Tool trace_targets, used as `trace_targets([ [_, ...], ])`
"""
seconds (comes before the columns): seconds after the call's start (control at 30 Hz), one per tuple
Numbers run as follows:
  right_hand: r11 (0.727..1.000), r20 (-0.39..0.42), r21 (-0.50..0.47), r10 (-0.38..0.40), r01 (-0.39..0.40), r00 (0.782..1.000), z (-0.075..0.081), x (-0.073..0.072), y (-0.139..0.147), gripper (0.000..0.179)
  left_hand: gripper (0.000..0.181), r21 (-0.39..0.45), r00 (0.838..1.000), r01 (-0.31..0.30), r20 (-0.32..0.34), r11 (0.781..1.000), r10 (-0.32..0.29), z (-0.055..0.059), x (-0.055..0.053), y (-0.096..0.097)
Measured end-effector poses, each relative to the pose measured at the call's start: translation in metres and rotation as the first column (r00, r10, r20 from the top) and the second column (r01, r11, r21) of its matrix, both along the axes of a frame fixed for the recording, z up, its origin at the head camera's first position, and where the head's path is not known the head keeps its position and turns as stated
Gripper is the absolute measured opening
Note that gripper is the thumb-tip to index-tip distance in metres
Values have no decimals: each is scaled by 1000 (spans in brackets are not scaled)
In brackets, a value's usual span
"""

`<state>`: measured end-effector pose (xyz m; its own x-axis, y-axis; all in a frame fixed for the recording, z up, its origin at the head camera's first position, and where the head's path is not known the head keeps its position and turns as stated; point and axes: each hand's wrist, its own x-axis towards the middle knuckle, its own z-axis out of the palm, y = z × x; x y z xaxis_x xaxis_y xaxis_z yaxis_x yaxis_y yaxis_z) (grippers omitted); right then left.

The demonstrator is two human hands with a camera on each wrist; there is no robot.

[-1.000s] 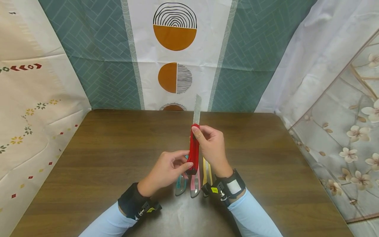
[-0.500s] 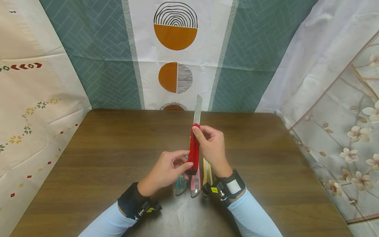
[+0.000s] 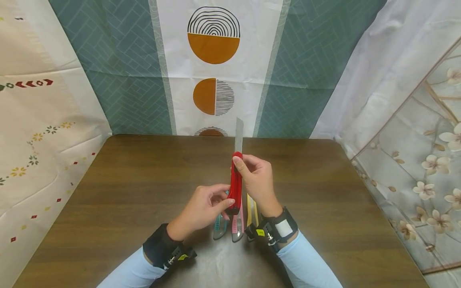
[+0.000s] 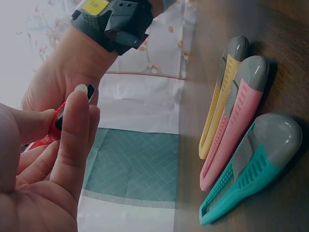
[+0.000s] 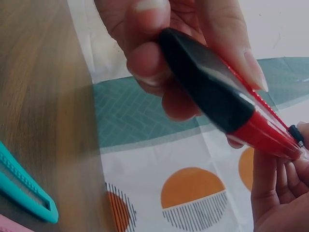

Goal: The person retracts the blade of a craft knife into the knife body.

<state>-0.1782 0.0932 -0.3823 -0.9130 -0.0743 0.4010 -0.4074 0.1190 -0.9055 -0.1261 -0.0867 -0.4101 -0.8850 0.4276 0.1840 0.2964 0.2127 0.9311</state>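
A red utility knife (image 3: 235,184) with a black end cap stands near upright above the table, its long blade (image 3: 239,134) out and pointing up. Low on the handle, my left hand (image 3: 203,206) pinches it between thumb and fingers. My right hand (image 3: 261,180) grips the top of the handle, thumb along the front near the blade's mouth. In the right wrist view the black end cap (image 5: 207,82) is close, and a small dark slider (image 5: 296,135) shows by the right hand. Below lie a teal utility knife (image 4: 251,169), a pink one (image 4: 236,121) and a yellow one (image 4: 222,96).
The three knives lie side by side on the brown wooden table (image 3: 144,172), partly covered by the hands in the head view. Behind the table hangs a patterned cloth (image 3: 212,68). More cloth hangs at the left and right sides.
The head view has tilted up slightly, so the scene sits a little lower. Both hands keep their hold on the red utility knife, with hardly any visible motion.
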Motion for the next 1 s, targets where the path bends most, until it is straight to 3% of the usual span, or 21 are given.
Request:
trace_targets([
  [0.53,998,-13,-38,48,-48,999,-1,-3,-1,17,42,49,1000,8,1,999,-8,-2,-3,-2],
  [1.0,998,48,12,-56,55,997,-1,-3,0,30,40,43,999,-1,-34,999,3,-4,-4,-2],
])
